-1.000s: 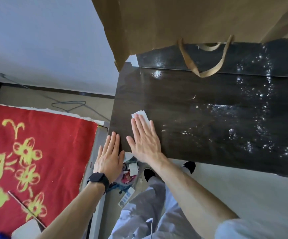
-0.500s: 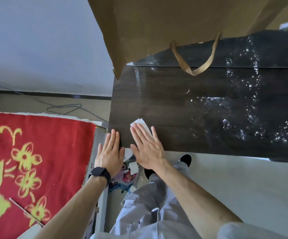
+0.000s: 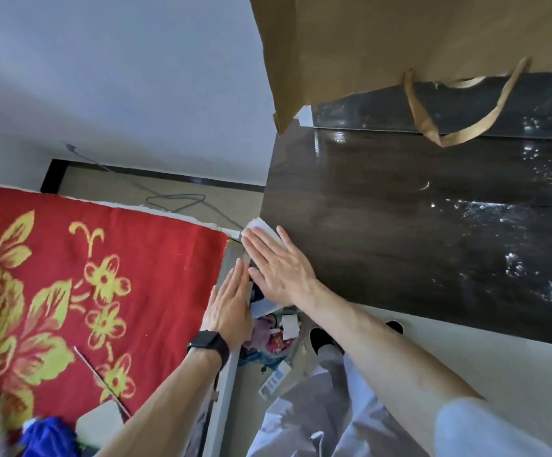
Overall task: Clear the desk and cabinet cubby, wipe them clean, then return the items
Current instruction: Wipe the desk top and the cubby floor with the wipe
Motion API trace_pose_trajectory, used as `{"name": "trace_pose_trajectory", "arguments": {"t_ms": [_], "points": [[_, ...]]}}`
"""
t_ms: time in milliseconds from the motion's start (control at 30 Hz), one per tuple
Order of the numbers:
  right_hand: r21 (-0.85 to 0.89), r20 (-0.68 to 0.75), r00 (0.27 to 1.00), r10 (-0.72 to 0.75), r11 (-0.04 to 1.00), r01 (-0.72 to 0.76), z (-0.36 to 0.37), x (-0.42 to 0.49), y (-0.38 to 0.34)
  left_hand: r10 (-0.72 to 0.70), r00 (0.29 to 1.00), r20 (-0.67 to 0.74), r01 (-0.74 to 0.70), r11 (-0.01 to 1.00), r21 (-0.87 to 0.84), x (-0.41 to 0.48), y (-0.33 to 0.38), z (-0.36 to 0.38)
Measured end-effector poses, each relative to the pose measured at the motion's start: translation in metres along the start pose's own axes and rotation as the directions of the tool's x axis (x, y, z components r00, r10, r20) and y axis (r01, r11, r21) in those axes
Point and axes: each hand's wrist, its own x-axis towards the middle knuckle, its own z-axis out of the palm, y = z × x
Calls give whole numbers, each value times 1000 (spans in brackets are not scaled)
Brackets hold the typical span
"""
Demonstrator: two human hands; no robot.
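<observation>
Pressing a white wipe (image 3: 260,226) under my flat right hand (image 3: 281,268), leftmost on the desk (image 3: 400,242), which runs rightward; left hand (image 3: 231,306) flat alongside.

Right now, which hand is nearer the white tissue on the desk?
Right. The right hand presses flat on the white tissue at the left edge of the desk; the left hand lies off that edge, not touching the tissue.

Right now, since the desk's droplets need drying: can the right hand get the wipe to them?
Probably yes. The right hand presses the wipe flat at the left corner of the desk; only bare dark surface lies between it and the droplets. The bag handle hangs farther back.
</observation>
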Motion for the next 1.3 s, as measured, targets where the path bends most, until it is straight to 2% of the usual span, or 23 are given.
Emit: {"name": "trace_pose_trajectory", "arguments": {"t_ms": [100,233,300,400,500,567,600,633,667,700,733,767,800,833,867,933,967,1033,1067,1100,1133,1233,1300], "points": [[-40,49,996,-69,997,71,-12,42,28,17,999,38,-20,997,76,5,-8,-7],[10,-36,958,285,959,-284,-33,63,96,69,997,-44,-66,996,61,18,-6,-11],[61,-87,850,520,854,-517,-38,47,122,105,994,-42,-102,993,67,27,5,-13],[135,-141,599,788,615,-777,-36,-5,142,143,989,-28,-141,988,60,36,28,-11],[274,-141,323,936,350,-896,-39,-57,147,161,987,-12,-160,986,38,44,51,-8],[301,-149,269,952,303,-904,-38,-75,136,137,990,-16,-137,991,-5,45,64,-3],[273,-169,324,931,360,-892,-35,-76,124,115,993,-31,-116,993,-34,46,69,0],[217,-176,445,878,475,-853,-30,-74,109,92,995,-50,-95,994,-56,45,72,5],[149,-168,616,769,638,-756,-24,-70,93,74,995,-69,-78,995,-65,44,73,9],[90,-146,784,603,798,-596,-19,-67,80,64,995,-81,-69,996,-61,44,73,13],[42,-125,898,422,906,-420,-15,-67,74,61,995,-83,-65,997,-50,44,72,16],[16,-106,950,295,955,-295,-17,-70,82,61,995,-83,-64,997,-40,44,72,18],[7,-109,957,268,963,-269,-21,-74,101,63,995,-82,-67,997,-37,45,72,18],[10,-123,930,347,937,-349,-26,-81,125,68,995,-79,-71,997,-38,47,73,18],[13,-142,860,490,870,-493,-30,-90,150,69,995,-75,-73,996,-43,46,76,17],[53,-144,612,778,623,-780,-42,-112,197,68,995,-76,-72,996,-48,45,78,17],[75,-133,508,851,520,-851,-46,-121,209,64,995,-72,-68,997,-48,44,78,16],[140,-147,398,906,417,-898,-50,-120,204,61,997,-51,-64,997,-52,45,77,14],[170,-166,383,909,409,-896,-50,-114,190,69,997,-43,-71,996,-58,46,77,12],[184,-182,408,895,439,-879,-47,-105,168,81,996,-35,-83,994,-67,47,76,9],[179,-193,483,854,514,-839,-41,-96,141,91,995,-30,-93,993,-74,47,75,7],[85,-121,835,536,844,-529,-18,-74,60,60,997,-48,-63,996,-60,39,61,6],[60,-92,919,384,923,-380,-17,-74,65,16,998,-54,-18,999,-48,32,48,8]]}}
